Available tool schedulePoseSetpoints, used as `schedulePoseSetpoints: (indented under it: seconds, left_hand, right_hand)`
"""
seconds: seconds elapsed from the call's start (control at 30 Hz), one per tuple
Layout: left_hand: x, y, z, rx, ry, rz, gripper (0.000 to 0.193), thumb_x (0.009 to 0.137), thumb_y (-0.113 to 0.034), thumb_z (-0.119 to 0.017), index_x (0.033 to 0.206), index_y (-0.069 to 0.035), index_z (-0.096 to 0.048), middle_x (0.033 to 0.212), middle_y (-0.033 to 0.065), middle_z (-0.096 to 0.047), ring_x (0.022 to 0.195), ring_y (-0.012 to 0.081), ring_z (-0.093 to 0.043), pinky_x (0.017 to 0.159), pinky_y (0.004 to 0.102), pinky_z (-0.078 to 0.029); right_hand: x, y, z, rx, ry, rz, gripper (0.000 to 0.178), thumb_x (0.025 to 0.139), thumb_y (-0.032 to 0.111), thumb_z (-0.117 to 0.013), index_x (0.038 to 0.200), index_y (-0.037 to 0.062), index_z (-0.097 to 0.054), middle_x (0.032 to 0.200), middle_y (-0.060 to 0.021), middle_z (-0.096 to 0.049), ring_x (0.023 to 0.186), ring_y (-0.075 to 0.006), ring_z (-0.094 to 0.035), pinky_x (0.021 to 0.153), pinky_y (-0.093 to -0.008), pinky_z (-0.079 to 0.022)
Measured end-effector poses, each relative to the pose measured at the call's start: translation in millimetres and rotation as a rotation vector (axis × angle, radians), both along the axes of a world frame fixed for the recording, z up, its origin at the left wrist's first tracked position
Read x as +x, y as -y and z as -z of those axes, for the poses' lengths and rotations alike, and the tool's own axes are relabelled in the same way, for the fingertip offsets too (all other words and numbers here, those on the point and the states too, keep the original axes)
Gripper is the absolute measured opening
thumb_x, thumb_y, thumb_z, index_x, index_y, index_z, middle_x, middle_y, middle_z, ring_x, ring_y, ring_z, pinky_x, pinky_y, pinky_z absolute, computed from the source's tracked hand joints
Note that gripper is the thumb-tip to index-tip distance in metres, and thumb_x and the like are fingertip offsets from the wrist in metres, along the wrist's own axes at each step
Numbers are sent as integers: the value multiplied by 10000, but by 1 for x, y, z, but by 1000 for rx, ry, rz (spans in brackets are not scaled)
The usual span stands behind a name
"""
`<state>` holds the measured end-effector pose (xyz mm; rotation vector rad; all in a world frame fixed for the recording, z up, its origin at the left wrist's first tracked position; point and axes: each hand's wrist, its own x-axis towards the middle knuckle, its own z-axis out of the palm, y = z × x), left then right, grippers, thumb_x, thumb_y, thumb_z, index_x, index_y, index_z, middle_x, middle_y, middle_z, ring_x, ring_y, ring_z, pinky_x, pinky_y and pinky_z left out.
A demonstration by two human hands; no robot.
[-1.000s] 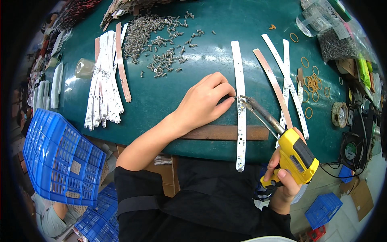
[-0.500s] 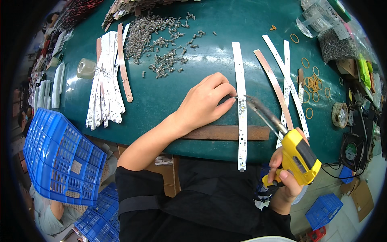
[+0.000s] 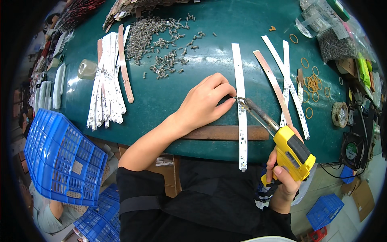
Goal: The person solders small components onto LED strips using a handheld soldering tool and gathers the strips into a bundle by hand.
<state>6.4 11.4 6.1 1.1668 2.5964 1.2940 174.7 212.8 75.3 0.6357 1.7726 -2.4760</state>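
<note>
A white LED circuit strip (image 3: 242, 125) lies lengthwise in front of me, its near end jutting over the table edge and a brown wooden bar (image 3: 225, 133) crossing beneath it. My left hand (image 3: 205, 101) rests just left of the strip. Its thumb and index finger pinch a small dark part at the strip's left edge; the fingers mostly hide it. My right hand (image 3: 284, 177) is closed round the handle of a yellow and black soldering gun (image 3: 294, 151). The gun's tip meets the strip beside my left fingertips.
Small metal parts (image 3: 145, 38) lie heaped at the far left, near a stack of white strips (image 3: 107, 80) and a tape roll (image 3: 86, 69). More strips (image 3: 284, 80) and rubber bands (image 3: 312, 83) are on the right. A blue crate (image 3: 64, 157) stands left of the table.
The soldering gun has moved left, bringing its tip from just right of the strip's components onto the strip near my left fingertips. My left hand has stayed in place.
</note>
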Motion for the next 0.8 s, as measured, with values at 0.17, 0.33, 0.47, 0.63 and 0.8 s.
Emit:
schedulePoseSetpoints:
  seconds: [0.17, 0.33, 0.47, 0.63, 0.8]
  left_hand:
    - [0, 2, 2, -1, -12, -7, 136, 781, -55, -700, 905, -48, -646, 883, 69, -562, 805, 218, -592, 685, 320, -489]
    - [1, 2, 1, -14, 3, -3, 131, 785, -62, -699, 906, -53, -649, 891, 69, -565, 812, 219, -592, 688, 322, -489]
    - [1, 2, -1, -21, -20, -2, 133, 789, -63, -702, 912, -54, -652, 894, 63, -566, 794, 200, -595, 684, 307, -492]
    - [1, -1, -9, 17, 121, -3, 158, 788, -81, -688, 936, -54, -642, 903, 86, -556, 772, 253, -591, 670, 340, -501]
    - [14, -4, -31, -25, -3, 93, 208, 766, -88, -706, 967, -70, -656, 868, 77, -550, 700, 236, -587, 624, 339, -496]
  right_hand:
    - [1, 1, -1, -25, -48, 75, 884, 652, 114, -708, 1426, -29, -305, 771, -153, -593, 593, -170, -579, 451, -216, -474]
    - [-3, -10, 2, -12, -227, 181, 904, 688, 131, -651, 1433, -101, -195, 765, -154, -520, 647, -179, -501, 382, -210, -442]
    - [6, -27, 13, -79, -313, 180, 895, 724, 121, -602, 1459, -86, -135, 831, -149, -466, 774, -176, -446, 383, -180, -431]
    - [18, -51, 12, 129, -381, 238, 886, 750, 90, -607, 1484, -46, -131, 905, -162, -480, 783, -150, -445, 418, -169, -403]
    - [9, -63, 20, 1342, -277, 256, 764, 775, 36, -746, 1435, 11, -361, 1044, -124, -620, 862, -180, -580, 750, -337, -489]
